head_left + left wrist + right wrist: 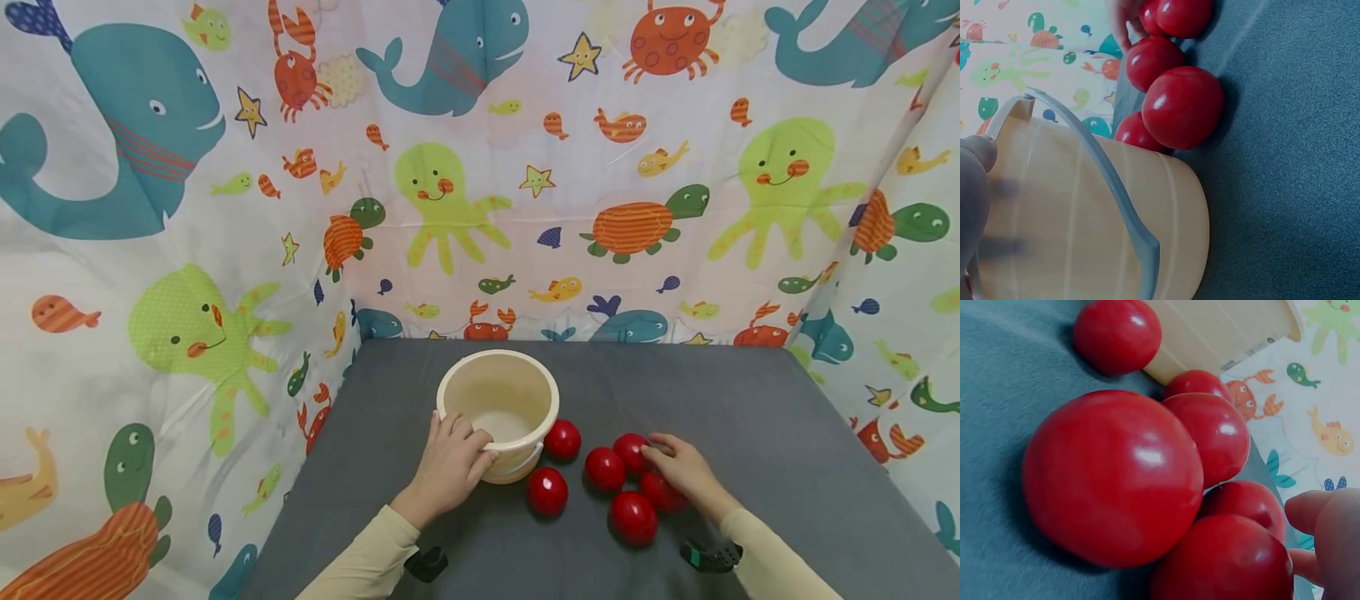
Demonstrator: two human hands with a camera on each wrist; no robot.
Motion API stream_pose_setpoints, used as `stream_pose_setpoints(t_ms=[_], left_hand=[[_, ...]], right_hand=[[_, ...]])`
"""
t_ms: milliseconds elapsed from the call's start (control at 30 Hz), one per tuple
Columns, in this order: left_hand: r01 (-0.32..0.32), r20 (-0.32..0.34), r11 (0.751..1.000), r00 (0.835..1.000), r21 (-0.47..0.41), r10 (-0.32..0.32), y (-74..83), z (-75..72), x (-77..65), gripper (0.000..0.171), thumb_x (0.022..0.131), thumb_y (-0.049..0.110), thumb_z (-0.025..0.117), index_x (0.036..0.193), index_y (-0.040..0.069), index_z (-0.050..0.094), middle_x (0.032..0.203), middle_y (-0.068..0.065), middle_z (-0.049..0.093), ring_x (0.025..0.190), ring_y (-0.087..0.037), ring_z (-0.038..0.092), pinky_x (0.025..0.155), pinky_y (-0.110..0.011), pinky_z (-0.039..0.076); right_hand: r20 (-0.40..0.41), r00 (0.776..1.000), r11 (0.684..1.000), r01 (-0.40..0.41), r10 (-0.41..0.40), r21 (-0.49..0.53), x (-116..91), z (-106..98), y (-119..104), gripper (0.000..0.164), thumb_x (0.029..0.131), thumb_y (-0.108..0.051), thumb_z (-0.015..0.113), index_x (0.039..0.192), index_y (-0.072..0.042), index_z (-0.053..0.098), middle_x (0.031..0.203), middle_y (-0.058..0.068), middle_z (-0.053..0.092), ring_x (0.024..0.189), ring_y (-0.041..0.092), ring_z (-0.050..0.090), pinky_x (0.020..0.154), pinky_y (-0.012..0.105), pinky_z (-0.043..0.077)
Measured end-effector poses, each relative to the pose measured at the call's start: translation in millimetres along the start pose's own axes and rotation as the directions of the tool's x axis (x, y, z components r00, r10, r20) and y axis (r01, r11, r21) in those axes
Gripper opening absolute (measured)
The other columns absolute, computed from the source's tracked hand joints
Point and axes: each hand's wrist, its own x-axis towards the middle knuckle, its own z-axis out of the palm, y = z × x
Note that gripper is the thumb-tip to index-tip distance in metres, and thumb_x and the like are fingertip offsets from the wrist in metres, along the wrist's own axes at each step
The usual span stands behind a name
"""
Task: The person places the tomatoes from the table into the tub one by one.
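The left hand [450, 467] clamps the rim of the cream bucket [495, 385] at 7 o'clock, thumb outside. The bucket stands on the grey desk [405, 392]. One red ball [562, 440] lies near its 4 o'clock side; a second red ball [547, 492] lies at 5 o'clock. Four more form a cluster farther out at 4 o'clock. The right hand [686, 473], digits apart, is at 3 o'clock of the cluster's farthest ball [628, 450]; contact cannot be confirmed.

From my head, one view faced forward and down, reaching over the table [705, 400] to its far edge and both far corners. My left-wrist view, tipped sideways, looked from close by the bucket [1085, 215]; my right-wrist view (tipped the opposite way) faced the round red things [1113, 478] from very near. Both shared the bucket and the round red things.
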Motion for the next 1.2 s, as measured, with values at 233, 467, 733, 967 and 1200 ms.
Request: stream_pose_setpoints(t_ms=[233, 467, 733, 967, 1200], left_hand=[[0.006, 0.001, 1.0, 1.0, -0.011, -0.006, -0.2, 1.5, 0.8, 0.023, 0.095, 0.041, 0.056, 0.099, 0.021, 0.066, 0.09, -0.002, 0.058, 0.123, -0.035, 0.047, 0.104, -0.075, 0.024], [0.0, -0.008, 1.0, 1.0, -0.002, 0.0, -0.4, 2.6, 1.3, 0.022, 0.095, 0.042, 0.057, 0.099, 0.021, 0.065, 0.09, -0.002, 0.057, 0.122, -0.035, 0.048, 0.104, -0.075, 0.025], [0.006, -0.009, 1.0, 1.0, 0.007, -0.006, 1.5, 2.7, 0.8, 0.022, 0.094, 0.042, 0.057, 0.098, 0.022, 0.066, 0.09, -0.001, 0.058, 0.123, -0.033, 0.047, 0.104, -0.075, 0.026], [0.007, -0.01, 1.0, 1.0, 0.012, -0.007, 2.2, 1.9, 0.8, 0.023, 0.094, 0.042, 0.057, 0.099, 0.022, 0.065, 0.092, -0.002, 0.058, 0.122, -0.033, 0.048, 0.104, -0.074, 0.025], [0.013, -0.004, 1.0, 1.0, -0.003, -0.013, 2.0, 2.1, 0.9, 0.023, 0.094, 0.042, 0.057, 0.099, 0.021, 0.066, 0.093, -0.002, 0.059, 0.122, -0.033, 0.047, 0.105, -0.074, 0.025]], right_hand=[[0.019, 1.0, 0.998, 0.017, -0.016, -0.058, -14.4, -7.0, 2.2, 0.054, 0.095, -0.036, 0.057, 0.132, 0.003, 0.052, 0.127, 0.034, 0.057, 0.116, 0.046, 0.055, 0.091, 0.055, 0.049], [0.014, 1.0, 1.0, 0.007, -0.007, -0.024, -20.1, -7.9, 1.4, 0.049, 0.094, -0.03, 0.06, 0.13, 0.003, 0.054, 0.122, 0.035, 0.058, 0.1, 0.039, 0.062, 0.07, 0.045, 0.058], [0.039, 0.999, 0.998, -0.028, 0.026, 0.054, -19.2, -16.2, -0.2, 0.054, 0.094, -0.034, 0.06, 0.134, 0.001, 0.051, 0.128, 0.036, 0.054, 0.097, 0.037, 0.064, 0.058, 0.042, 0.059], [-0.003, 1.0, 0.998, 0.023, -0.023, 0.053, -18.8, -35.0, -15.7, 0.05, 0.095, -0.037, 0.059, 0.127, 0.001, 0.058, 0.122, 0.032, 0.059, 0.093, 0.03, 0.063, 0.059, 0.039, 0.059], [-0.02, 0.998, 0.997, 0.059, -0.058, 0.055, -10.3, -56.3, -44.9, 0.055, 0.095, -0.045, 0.057, 0.126, 0.0, 0.058, 0.12, 0.03, 0.06, 0.094, 0.03, 0.062, 0.065, 0.038, 0.06]])
